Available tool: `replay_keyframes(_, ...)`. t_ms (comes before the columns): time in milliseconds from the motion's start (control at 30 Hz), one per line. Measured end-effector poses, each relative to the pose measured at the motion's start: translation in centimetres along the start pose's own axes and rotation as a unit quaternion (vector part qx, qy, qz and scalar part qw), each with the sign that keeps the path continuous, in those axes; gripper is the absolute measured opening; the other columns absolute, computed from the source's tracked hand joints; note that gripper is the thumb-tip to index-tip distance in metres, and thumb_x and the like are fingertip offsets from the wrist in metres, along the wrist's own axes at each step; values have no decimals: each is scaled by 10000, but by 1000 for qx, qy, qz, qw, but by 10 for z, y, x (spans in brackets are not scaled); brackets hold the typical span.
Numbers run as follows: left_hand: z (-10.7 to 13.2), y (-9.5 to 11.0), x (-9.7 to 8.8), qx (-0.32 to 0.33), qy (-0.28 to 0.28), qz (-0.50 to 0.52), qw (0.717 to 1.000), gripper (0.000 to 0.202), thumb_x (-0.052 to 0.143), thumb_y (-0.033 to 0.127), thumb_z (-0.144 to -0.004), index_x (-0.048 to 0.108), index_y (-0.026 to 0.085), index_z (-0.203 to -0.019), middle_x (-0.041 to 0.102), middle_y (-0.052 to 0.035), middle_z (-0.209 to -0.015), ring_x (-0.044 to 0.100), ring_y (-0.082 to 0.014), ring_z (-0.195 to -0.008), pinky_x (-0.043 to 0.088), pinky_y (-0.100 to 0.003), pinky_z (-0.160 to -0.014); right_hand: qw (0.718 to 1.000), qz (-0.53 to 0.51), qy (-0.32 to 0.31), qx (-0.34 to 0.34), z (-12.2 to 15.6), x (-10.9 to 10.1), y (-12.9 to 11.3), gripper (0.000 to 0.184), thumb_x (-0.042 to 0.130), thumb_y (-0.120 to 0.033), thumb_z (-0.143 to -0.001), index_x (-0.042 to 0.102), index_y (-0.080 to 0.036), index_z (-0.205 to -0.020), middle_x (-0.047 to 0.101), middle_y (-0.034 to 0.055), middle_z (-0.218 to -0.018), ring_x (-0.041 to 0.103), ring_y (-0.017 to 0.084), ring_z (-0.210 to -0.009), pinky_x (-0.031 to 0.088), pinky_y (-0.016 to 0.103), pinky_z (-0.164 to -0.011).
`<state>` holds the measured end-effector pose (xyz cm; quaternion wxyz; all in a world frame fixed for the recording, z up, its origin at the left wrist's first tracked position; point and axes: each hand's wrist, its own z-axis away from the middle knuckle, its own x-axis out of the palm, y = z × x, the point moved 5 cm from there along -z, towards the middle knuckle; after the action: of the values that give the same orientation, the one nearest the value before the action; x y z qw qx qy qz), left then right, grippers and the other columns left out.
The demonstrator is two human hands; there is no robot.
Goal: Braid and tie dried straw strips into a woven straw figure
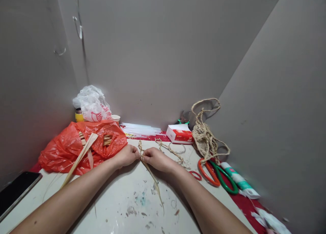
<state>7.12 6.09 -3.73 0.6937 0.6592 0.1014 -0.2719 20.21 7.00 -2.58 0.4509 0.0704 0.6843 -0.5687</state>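
Observation:
My left hand (128,156) and my right hand (156,158) meet over the middle of the white tabletop (122,200), both with fingers pinched. Between them they grip a thin straw cord (140,145). Its twisted or braided end sticks up past my fingertips. A loose, flat tail of fibre trails from my right hand down across the table. Where the strands cross is hidden by my fingers. Just right of my right hand lies another braided straw length (175,154) beside a ring of thin wire (181,148).
An orange-red plastic bag (58,149) of dry leaf strips stands left, with a phone (19,190) nearby. Along the back are glue sticks (140,129) and a red-white box (179,134). Right are a straw rope bundle (203,139), scissors with orange and green handles (225,178), and a white-green tube (240,180).

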Motion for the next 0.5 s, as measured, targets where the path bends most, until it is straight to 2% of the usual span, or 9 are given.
replay_keyframes(133,0,2,1,1,5,5,1000,188,499,300,-666,466,159,-548,353,61,-487,294,-67,-475,219,-203,-463,999,-19,17,23,5,-10,-2,145,519,-199,-704,527,-139,-572,439,-30,-534,353,82,-519,268,208,-482)
replay_keyframes(200,1,2,1,-4,9,13,1000,181,502,286,-665,468,158,-541,354,62,-476,291,-65,-465,214,-204,-459,996,-62,17,54,7,-11,-5,156,515,-186,-705,504,-145,-555,420,-38,-501,330,69,-471,247,204,-447)
replay_keyframes(300,2,2,2,-13,5,50,999,168,515,270,-660,492,151,-544,394,58,-468,298,-59,-443,213,-205,-448,982,-157,-14,109,10,-1,-11,175,484,-187,-745,500,-151,-574,408,-48,-444,300,52,-376,220,197,-388)
replay_keyframes(367,1,0,4,-31,-18,93,995,150,518,251,-654,489,154,-544,401,59,-447,281,-52,-407,187,-207,-423,972,-194,-33,126,11,8,-15,183,463,-196,-771,507,-153,-599,447,-39,-441,326,51,-334,230,192,-362)
replay_keyframes(500,2,-1,4,-73,-45,133,987,164,502,243,-653,434,178,-518,300,84,-371,195,-47,-332,98,-227,-380,979,-159,-34,122,11,22,-14,184,452,-198,-776,500,-161,-603,534,0,-495,436,76,-341,291,199,-371)
